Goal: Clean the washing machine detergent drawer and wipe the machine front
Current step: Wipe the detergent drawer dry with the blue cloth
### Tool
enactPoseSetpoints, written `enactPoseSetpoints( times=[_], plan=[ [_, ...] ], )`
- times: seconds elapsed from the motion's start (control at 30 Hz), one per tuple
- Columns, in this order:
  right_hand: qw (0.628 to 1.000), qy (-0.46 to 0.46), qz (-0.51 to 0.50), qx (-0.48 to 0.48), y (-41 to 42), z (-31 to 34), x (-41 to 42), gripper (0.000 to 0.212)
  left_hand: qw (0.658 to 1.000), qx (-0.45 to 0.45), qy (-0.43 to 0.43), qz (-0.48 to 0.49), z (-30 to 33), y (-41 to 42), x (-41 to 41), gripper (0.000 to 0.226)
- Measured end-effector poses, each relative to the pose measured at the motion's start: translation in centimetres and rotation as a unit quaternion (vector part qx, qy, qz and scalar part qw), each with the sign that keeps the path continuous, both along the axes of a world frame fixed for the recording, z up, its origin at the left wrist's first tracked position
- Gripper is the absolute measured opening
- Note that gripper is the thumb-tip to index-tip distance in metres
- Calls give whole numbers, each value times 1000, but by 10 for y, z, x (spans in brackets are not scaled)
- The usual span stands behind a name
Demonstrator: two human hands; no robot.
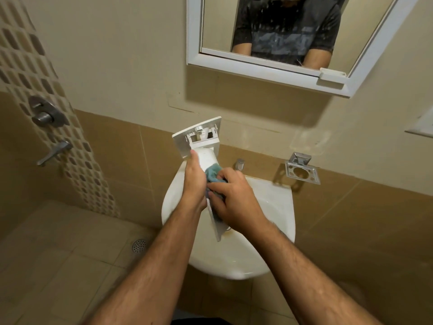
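1. White plastic, long and boxy, the washing machine detergent drawer (206, 146) is held tilted over the white ceramic basin (274, 207), its flat front panel up and away from the person, its far end sloping down toward the bowl.
2. On the drawer's left side, the left hand (194, 184) grips it partway along, fingers curled around the body just below the front panel.
3. Against the drawer's right side, the right hand (234, 198) pinches a crumpled blue-green cloth (213, 173), which touches the drawer between the two hands.
4. Behind the front panel, open slots and a small round fitting show in the drawer's moulded white plastic; the lower part beneath the right hand is a thin flat edge.
5. Beyond the right hand, a chrome tap (239, 164) stands at the basin's back edge, and a chrome wall holder (302, 168) hangs further right.
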State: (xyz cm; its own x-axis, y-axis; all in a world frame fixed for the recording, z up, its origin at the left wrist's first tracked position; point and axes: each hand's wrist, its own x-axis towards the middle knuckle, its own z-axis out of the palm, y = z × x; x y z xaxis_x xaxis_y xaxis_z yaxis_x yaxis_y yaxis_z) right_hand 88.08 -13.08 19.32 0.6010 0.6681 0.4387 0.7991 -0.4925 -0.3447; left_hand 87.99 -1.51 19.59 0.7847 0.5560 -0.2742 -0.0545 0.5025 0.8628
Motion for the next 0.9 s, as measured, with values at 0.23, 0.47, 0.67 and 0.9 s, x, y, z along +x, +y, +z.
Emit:
enactPoseSetpoints(
  times=[0.23, 0.47, 0.67, 0.9],
  plan=[
    [999, -39, -8, 5, -18, -9, -11, 4, 998, 35, 50, -16, 3, 3, 9, 43],
    [999, -40, 17, -13, -36, -24, -25, 5, 993, 39, 109, 11, 8, 5, 16, 57],
    [997, 10, 57, -61, -49, -16, -28, 16, 993, 42, 110, 16, 5, 3, 14, 54],
    [982, 96, -3, 163, -38, 48, 10, 13, 993, -19, 119, 11, 4, -5, 3, 50]
  ],
)
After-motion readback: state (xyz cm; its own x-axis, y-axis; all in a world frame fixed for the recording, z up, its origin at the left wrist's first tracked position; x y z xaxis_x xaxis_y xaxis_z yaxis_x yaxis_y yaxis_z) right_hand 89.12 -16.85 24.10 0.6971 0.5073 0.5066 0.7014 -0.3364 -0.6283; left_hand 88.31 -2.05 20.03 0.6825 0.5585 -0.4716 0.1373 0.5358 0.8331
